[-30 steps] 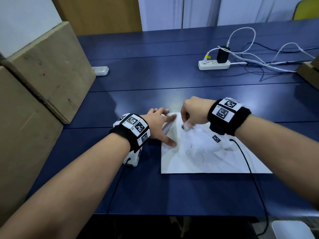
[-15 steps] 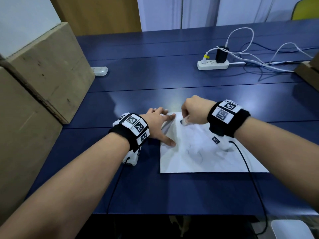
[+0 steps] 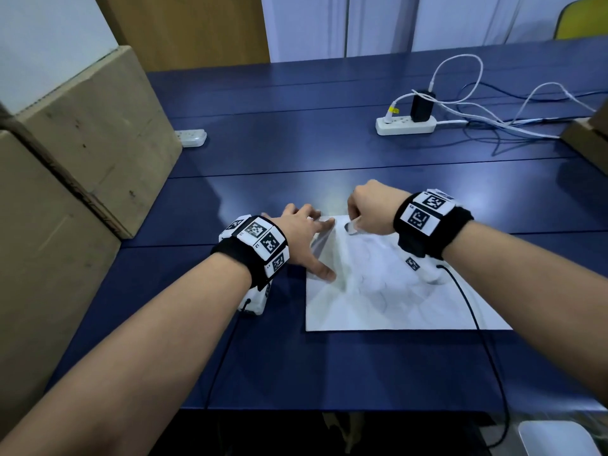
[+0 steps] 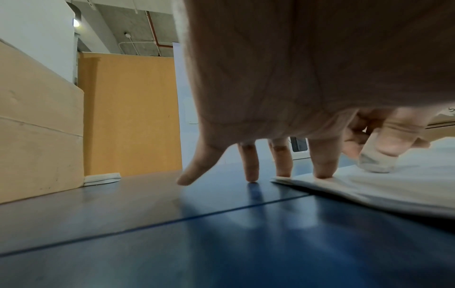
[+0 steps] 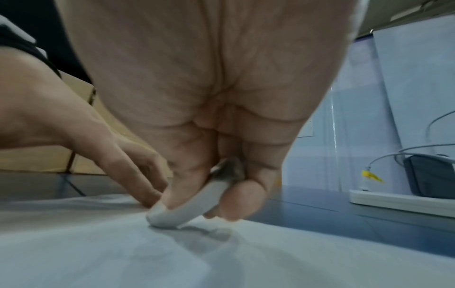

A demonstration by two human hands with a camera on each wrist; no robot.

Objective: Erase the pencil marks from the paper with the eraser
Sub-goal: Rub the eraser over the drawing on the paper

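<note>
A white sheet of paper point(image 3: 378, 301) with faint pencil scribbles lies on the blue table point(image 3: 296, 153) in front of me. My right hand point(image 3: 368, 212) pinches a white, grey-smudged eraser point(image 5: 187, 204) between thumb and fingers, its tip pressed on the paper near the far left corner; the eraser point(image 4: 376, 161) also shows in the left wrist view. My left hand point(image 3: 302, 235) lies spread with straight fingers, the index fingertip point(image 4: 322, 173) and thumb pressing the paper's left edge point(image 4: 369, 187), the other fingers on the table.
Cardboard boxes point(image 3: 82, 153) stand along the left side. At the back are a small white power strip point(image 3: 190, 138) and a larger power strip point(image 3: 406, 125) with a black charger and tangled white cables. Another box edge point(image 3: 589, 136) sits far right.
My right hand has slid the eraser slightly up and left along the far corner of the paper. The left hand keeps pressing the same edge.
</note>
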